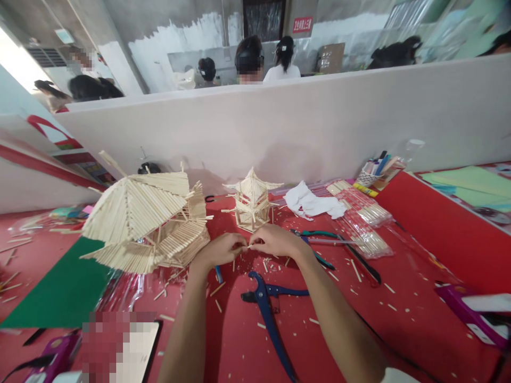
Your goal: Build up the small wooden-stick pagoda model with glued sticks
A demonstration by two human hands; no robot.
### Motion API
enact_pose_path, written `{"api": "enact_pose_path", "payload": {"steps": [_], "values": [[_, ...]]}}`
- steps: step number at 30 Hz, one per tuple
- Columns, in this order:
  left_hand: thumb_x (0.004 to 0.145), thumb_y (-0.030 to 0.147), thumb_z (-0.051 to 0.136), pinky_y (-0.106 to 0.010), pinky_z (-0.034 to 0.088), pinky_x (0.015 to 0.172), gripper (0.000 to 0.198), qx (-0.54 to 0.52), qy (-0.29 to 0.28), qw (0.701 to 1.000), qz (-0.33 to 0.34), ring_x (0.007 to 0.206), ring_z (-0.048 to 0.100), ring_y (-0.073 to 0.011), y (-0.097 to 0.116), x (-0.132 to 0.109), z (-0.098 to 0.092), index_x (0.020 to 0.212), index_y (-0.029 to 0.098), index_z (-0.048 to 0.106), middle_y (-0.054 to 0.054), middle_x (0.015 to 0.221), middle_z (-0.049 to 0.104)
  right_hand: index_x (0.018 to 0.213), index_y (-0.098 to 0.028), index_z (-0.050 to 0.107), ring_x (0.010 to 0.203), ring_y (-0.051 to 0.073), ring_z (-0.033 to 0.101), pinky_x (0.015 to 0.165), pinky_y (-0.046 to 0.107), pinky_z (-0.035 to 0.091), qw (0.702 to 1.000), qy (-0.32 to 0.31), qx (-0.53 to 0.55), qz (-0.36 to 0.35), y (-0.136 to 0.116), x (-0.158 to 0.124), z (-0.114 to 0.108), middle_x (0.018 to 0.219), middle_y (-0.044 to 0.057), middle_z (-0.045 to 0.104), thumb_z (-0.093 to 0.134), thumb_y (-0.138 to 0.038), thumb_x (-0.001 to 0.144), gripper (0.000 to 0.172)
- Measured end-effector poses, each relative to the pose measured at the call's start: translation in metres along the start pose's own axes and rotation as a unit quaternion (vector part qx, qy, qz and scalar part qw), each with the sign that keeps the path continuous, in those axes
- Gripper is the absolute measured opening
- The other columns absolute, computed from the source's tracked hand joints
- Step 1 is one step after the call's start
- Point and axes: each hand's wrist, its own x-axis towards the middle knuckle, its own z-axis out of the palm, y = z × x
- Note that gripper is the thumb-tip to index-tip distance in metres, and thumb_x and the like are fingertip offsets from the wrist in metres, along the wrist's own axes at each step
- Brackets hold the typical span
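Note:
My left hand [228, 248] and my right hand [272, 240] meet over the red table, fingertips pinched together. Between them is a short pale wooden stick piece [249, 246], small and partly covered by the fingers. Just behind the hands stands a small stick-built pavilion [253, 199] with a pointed roof. To the left of my left hand rests a larger stick pavilion [139, 218] with a wide slatted roof. Nearer to me, between my forearms, lies a blue-handled cutter [265, 298], its jaws spread apart.
Bundles of sticks in plastic [363, 218] and a crumpled white tissue [313, 201] lie right of the small pavilion. Green-handled pliers [319, 234] are beside my right wrist. Stick scraps litter the table. A white partition [279, 127] rises behind; several people sit beyond it.

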Motion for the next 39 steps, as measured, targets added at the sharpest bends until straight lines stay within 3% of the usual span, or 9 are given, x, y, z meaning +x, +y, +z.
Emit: {"api": "enact_pose_path", "payload": {"steps": [5, 10, 18, 25, 30, 39], "values": [[0.089, 0.033, 0.057, -0.026, 0.042, 0.070, 0.020, -0.004, 0.013, 1.000, 0.000, 0.075, 0.059, -0.0169, -0.003, -0.002, -0.001, 0.088, 0.016, 0.067, -0.005, 0.085, 0.068, 0.092, -0.021, 0.077, 0.078, 0.017, 0.062, 0.069, 0.025, 0.036, 1.000, 0.006, 0.007, 0.002, 0.001, -0.002, -0.003, 0.086, 0.006, 0.073, 0.060, -0.021, 0.089, 0.018], [0.088, 0.034, 0.060, -0.026, 0.041, 0.067, 0.019, -0.001, 0.023, 1.000, -0.011, 0.073, 0.057, -0.0158, -0.003, -0.002, -0.002, 0.086, 0.016, 0.064, -0.003, 0.085, 0.066, 0.091, -0.021, 0.076, 0.074, 0.015, 0.060, 0.067, 0.025, 0.035, 1.000, 0.001, 0.022, 0.001, -0.001, -0.004, -0.007, 0.083, 0.005, 0.072, 0.061, -0.023, 0.088, 0.015], [0.086, 0.017, 0.058, -0.026, 0.042, 0.073, 0.008, -0.010, 0.015, 0.998, 0.056, 0.076, 0.059, -0.0156, -0.002, 0.000, -0.003, 0.084, 0.016, 0.066, -0.004, 0.085, 0.067, 0.086, -0.019, 0.073, 0.068, 0.013, 0.055, 0.063, 0.024, 0.032, 1.000, -0.022, 0.000, -0.007, -0.002, 0.000, -0.001, 0.077, 0.003, 0.068, 0.060, -0.019, 0.087, 0.013], [0.080, 0.012, 0.062, -0.025, 0.042, 0.071, 0.007, -0.007, -0.002, 1.000, 0.015, 0.076, 0.061, -0.0163, -0.003, 0.002, 0.000, 0.081, 0.016, 0.068, -0.004, 0.084, 0.070, 0.087, -0.020, 0.074, 0.067, 0.013, 0.056, 0.061, 0.025, 0.030, 0.999, -0.048, -0.002, -0.011, 0.001, 0.001, 0.008, 0.077, 0.003, 0.071, 0.059, -0.028, 0.090, 0.018], [0.079, 0.011, 0.061, -0.024, 0.040, 0.068, 0.009, -0.012, -0.004, 1.000, -0.002, 0.076, 0.061, -0.0164, 0.001, 0.003, 0.001, 0.082, 0.016, 0.068, -0.004, 0.085, 0.071, 0.086, -0.020, 0.075, 0.066, 0.013, 0.056, 0.059, 0.024, 0.029, 0.999, -0.047, -0.016, -0.010, 0.000, 0.002, 0.009, 0.076, 0.004, 0.071, 0.057, -0.023, 0.087, 0.018], [0.081, 0.011, 0.055, -0.025, 0.041, 0.073, 0.015, -0.043, -0.044, 0.997, 0.051, 0.076, 0.060, -0.0157, -0.003, -0.001, 0.000, 0.084, 0.015, 0.069, -0.005, 0.085, 0.071, 0.095, -0.021, 0.078, 0.063, 0.012, 0.054, 0.057, 0.023, 0.028, 0.998, -0.062, -0.005, -0.026, -0.002, 0.002, 0.006, 0.074, 0.003, 0.071, 0.057, -0.024, 0.087, 0.022]]}}
